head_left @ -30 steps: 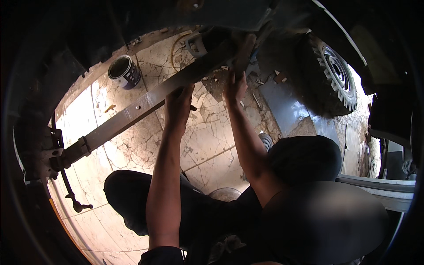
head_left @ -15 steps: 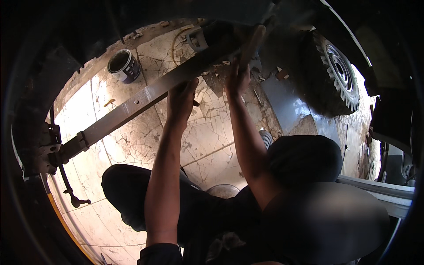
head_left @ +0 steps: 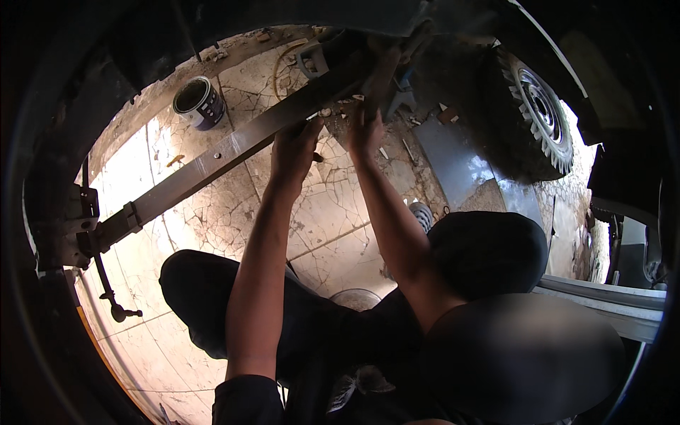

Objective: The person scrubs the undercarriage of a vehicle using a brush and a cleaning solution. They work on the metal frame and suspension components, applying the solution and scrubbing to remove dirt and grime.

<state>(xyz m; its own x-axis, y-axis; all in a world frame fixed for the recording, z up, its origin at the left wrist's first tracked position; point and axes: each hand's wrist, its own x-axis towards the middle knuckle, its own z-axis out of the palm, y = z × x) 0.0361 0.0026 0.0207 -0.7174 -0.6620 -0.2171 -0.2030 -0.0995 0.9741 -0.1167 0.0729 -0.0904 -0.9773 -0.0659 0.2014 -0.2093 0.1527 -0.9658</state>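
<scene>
A long grey metal beam (head_left: 205,164) slants across from lower left to upper right, with a clamp-like bracket (head_left: 132,217) around its left part. My left hand (head_left: 292,157) is up against the beam's lower edge, fingers curled. A short dark stub (head_left: 318,157) sticks out beside it; whatever is in the palm is hidden. My right hand (head_left: 365,134) is wrapped round the lower end of a dark bar (head_left: 383,74), which reaches up into shadow beside the beam's right end. At the beam's far left hangs a rod with a ball-shaped end (head_left: 120,313).
A paint can (head_left: 198,103) stands on the cracked tile floor (head_left: 333,256) beyond the beam. To the right are a treaded wheel (head_left: 542,106) and a grey sheet (head_left: 453,163). A coil spring (head_left: 423,214) lies by my right knee. Dark bodywork hangs overhead.
My right hand and the bar in it have swung left, nearer the beam. My left hand stays at the beam, shifted only slightly.
</scene>
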